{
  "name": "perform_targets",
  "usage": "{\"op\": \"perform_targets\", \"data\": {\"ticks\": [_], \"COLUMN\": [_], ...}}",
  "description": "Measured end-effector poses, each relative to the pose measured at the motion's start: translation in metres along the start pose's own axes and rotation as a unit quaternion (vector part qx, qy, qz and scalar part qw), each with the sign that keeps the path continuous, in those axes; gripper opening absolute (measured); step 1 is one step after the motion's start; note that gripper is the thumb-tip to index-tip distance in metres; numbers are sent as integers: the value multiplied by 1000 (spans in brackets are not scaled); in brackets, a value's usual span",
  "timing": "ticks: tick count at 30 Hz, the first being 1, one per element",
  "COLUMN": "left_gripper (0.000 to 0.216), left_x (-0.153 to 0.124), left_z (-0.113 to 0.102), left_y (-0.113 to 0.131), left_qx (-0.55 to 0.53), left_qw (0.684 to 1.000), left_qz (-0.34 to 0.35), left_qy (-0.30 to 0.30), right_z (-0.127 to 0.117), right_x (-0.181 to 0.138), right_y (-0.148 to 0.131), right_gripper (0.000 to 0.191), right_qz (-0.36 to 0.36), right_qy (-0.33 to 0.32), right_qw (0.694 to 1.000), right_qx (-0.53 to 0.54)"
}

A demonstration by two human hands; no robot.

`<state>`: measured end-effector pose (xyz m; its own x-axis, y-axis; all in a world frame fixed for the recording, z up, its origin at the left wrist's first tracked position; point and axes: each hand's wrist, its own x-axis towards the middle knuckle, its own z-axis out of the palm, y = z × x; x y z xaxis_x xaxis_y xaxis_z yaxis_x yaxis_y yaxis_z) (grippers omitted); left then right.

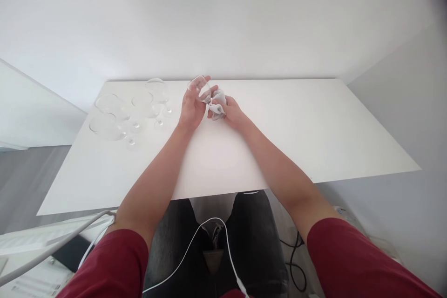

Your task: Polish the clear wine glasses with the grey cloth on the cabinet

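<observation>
**One glass in my hands with a cloth, four standing to the left**

I am seated at a white tabletop (314, 125), looking down at my own two hands, which meet near its far edge. My left hand (192, 109) grasps a clear glass (200, 86) by its bowl, fingers curled around the side. My right hand (234, 111) is closed on a crumpled white cloth (218, 98), bunched against the lower part of that same glass, where the stem should be (the fabric hides most of it, so I cannot tell exactly where it presses).

On the left part of the tabletop, well apart from my hands, four stemmed glasses (143, 104) stand in a loose cluster, apparently upright, bowls up and feet down.

As for how far along this is, I judge the held glass to be mid-handling: it is off the surface, with the cloth against it, so this one is not finished. Nothing tells me whether the four have already had the cloth or are waiting for it; they are too transparent for me to make out any marks or drops.
</observation>
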<state>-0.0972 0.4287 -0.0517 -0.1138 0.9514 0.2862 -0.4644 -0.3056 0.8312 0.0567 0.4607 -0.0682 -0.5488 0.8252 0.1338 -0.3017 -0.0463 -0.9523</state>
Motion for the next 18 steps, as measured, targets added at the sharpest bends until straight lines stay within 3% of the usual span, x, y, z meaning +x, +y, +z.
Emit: {"op": "perform_targets", "data": {"ticks": [4,6,9,13,16,18], "left_gripper": [52,48,46,47,51,56], "left_x": [3,4,4,2,-1,-2], "left_z": [-3,-4,-2,2,3,3], "left_y": [0,-1,-3,-6,-9,-10], "left_qx": [-19,-18,-19,-40,-52,-50], "left_qw": [998,998,998,999,998,998], "left_qz": [25,32,23,-3,-22,-35], "left_qy": [53,60,49,22,-17,-26], "right_z": [-18,-24,-19,-3,-3,-4], "right_x": [11,11,7,2,1,1], "right_y": [5,3,-4,-7,-6,-4], "right_gripper": [54,58,57,55,43,38], "right_qz": [-109,-132,-104,-32,35,48], "right_qy": [230,270,215,115,107,135], "right_qw": [967,954,971,992,991,988], "right_qx": [12,-1,-22,43,69,51]}}
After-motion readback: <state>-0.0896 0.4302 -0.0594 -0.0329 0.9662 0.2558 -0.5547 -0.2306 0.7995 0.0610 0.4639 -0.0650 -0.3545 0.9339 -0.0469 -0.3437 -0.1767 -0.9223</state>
